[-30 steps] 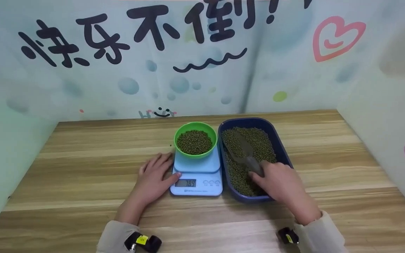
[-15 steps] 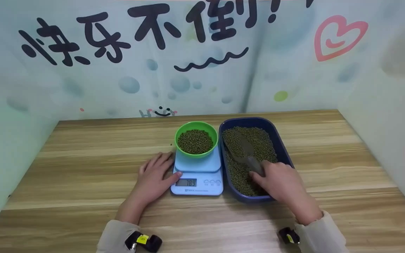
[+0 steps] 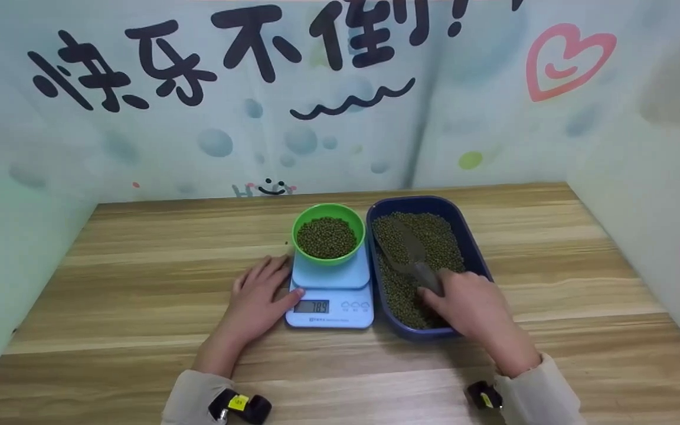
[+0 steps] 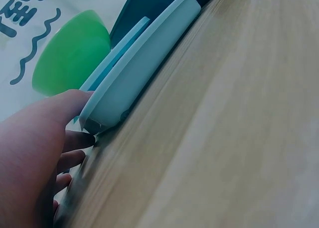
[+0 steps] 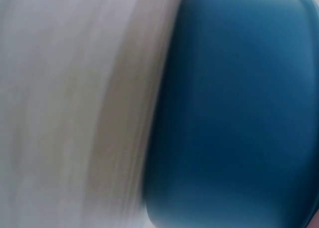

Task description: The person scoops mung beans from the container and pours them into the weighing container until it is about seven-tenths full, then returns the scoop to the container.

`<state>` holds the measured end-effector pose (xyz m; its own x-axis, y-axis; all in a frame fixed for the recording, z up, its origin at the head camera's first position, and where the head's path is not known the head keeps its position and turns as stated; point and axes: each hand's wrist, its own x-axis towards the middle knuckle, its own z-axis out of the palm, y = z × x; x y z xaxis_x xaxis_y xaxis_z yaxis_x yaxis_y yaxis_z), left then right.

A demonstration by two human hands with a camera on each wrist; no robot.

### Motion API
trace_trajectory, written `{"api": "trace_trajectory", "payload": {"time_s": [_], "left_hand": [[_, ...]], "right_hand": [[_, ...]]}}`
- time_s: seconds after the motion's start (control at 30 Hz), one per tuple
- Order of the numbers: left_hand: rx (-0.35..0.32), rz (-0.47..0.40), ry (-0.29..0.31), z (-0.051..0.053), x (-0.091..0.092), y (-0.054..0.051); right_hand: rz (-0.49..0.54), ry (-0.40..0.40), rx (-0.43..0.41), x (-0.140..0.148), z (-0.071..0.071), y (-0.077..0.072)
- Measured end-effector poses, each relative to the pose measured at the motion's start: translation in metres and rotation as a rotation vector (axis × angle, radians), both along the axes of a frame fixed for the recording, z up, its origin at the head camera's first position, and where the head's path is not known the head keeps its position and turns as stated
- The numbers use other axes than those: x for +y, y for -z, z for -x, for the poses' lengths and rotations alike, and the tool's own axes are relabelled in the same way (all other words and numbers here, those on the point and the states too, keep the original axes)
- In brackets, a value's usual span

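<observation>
Pale-blue rectangular plastic kitchen scale [image 3: 331, 277] near the middle of the head view, flat on a brown wood-grain table [image 3: 139, 295]. On its platform, one round bright-green plastic bowl [image 3: 329, 210], part-filled with small round dark-green beans [image 3: 326, 238]. Just beside, on the right, one navy-blue rounded-rectangular plastic tub [image 3: 471, 251] with more beans inside, and on those, one grey scoop [image 3: 415, 254], gripped by the handle between thumb and fingers of the right hand [image 3: 470, 304]. Left hand [image 3: 262, 298] with fingers extended on the table, thumb on the scale's edge next to the display [image 3: 311, 307], nothing gripped. No visible change over the last second: same hand placement, same figures, apparently 789, any decimal point too small to read. Probably a pause in the weighing. Counted: one scale, one bowl, one tub, one scoop, two hands; too many beans to number.

Left wrist view: one thumb over the scale's edge, four fingers lower down beside it, one bowl side-on above.

Right wrist view: blurred outer wall of one tub, some table, a sliver of hand at lower right; impossible to tell the grip from here.
</observation>
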<state>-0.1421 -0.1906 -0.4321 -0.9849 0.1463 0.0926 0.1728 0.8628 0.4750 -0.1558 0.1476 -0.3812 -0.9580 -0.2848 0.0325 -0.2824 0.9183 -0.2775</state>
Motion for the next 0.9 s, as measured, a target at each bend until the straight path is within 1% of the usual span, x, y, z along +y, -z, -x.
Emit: {"api": "trace_trajectory", "payload": {"time_s": [0.27,0.53,0.9], "left_hand": [[0.008,0.011,0.003,-0.0003,-0.0008,0.0008],[-0.014,0.014,-0.004,0.0007,0.0000,0.0007],[-0.017,0.010,-0.006,0.0004,-0.0002,0.0003]], "right_hand": [[0.002,0.000,0.007,-0.0006,-0.0001,0.0013],[-0.015,0.006,0.016,-0.0009,-0.0006,0.0018],[0.002,0.000,0.008,-0.0009,0.0003,0.0019]]}}
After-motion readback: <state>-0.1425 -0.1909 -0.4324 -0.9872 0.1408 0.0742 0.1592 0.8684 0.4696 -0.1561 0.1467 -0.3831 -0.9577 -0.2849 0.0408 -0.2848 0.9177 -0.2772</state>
